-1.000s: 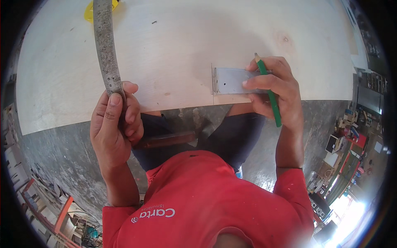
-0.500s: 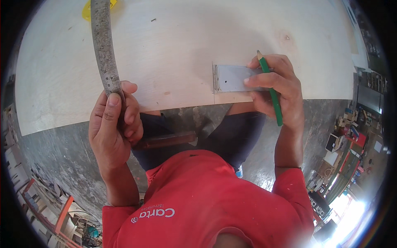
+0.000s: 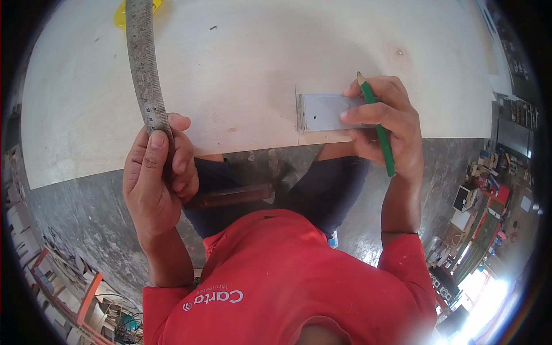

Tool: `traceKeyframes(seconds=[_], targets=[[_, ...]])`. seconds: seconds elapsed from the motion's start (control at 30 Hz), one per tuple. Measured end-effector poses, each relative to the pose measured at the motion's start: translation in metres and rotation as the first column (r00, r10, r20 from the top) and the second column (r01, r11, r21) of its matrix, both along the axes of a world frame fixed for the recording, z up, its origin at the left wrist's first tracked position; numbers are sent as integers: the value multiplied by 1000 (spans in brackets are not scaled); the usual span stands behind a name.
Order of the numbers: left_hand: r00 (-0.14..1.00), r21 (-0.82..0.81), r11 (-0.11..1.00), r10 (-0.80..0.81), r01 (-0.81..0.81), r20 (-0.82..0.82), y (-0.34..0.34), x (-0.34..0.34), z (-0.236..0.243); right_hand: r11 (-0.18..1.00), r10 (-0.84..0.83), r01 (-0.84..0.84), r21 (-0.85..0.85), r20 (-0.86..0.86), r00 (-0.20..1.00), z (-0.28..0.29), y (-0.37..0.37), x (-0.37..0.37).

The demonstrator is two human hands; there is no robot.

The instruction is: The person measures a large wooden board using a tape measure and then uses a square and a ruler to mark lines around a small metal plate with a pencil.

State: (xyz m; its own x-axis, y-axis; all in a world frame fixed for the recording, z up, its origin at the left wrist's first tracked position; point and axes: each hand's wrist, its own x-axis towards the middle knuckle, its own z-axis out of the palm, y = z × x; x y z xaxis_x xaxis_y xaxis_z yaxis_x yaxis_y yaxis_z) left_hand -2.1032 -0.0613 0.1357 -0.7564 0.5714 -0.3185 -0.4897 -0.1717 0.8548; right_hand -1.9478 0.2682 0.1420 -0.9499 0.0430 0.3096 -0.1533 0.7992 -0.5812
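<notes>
My left hand (image 3: 150,184) is closed around a try square (image 3: 144,63). Its worn steel blade, marked with a scale, points away over the board, while its brown wooden handle (image 3: 238,196) sticks out to the right below the board's edge. Fingers of my right hand (image 3: 402,123) grip a small light-grey rectangular plate (image 3: 328,114) with one dark hole, lying on the pale plywood board (image 3: 230,75) by its near edge. The same hand holds a green carpenter's pencil (image 3: 383,146) across its fingers, tip pointing away. Pencil lines show on the wood at the plate's left end.
A yellow object (image 3: 120,16), partly behind the blade, lies at the far left of the board. My legs are below the near edge, above a grey concrete floor (image 3: 80,215). Cluttered shelves and racks stand at both sides.
The grey plate has shifted slightly toward the board's near edge, away from the upper end of the pencil line. The pencil tilts a little with my right hand; my left hand stays put.
</notes>
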Motion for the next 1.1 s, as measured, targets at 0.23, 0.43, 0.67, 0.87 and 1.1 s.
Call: traceKeyframes(seconds=[0.23,0.43,0.67,0.87,1.1], targets=[[1000,-6,1000,11,-11,15,2,1,3,1000,4,-4,-11,19,1000,1,0,2],[1000,-15,1000,8,-8,13,3,2,4,1000,-5,5,-15,37,999,3,-2,1],[1000,-5,1000,1,-1,8,1,1,3,1000,1,-1,-3,20,1000,3,-1,0],[998,-13,999,46,-46,29,5,2,7,1000,4,-4,-24,21,1000,3,-2,-1],[1000,-29,999,30,-31,-6,0,-1,1,1000,5,-5,-11,23,1000,-1,-1,-4]])
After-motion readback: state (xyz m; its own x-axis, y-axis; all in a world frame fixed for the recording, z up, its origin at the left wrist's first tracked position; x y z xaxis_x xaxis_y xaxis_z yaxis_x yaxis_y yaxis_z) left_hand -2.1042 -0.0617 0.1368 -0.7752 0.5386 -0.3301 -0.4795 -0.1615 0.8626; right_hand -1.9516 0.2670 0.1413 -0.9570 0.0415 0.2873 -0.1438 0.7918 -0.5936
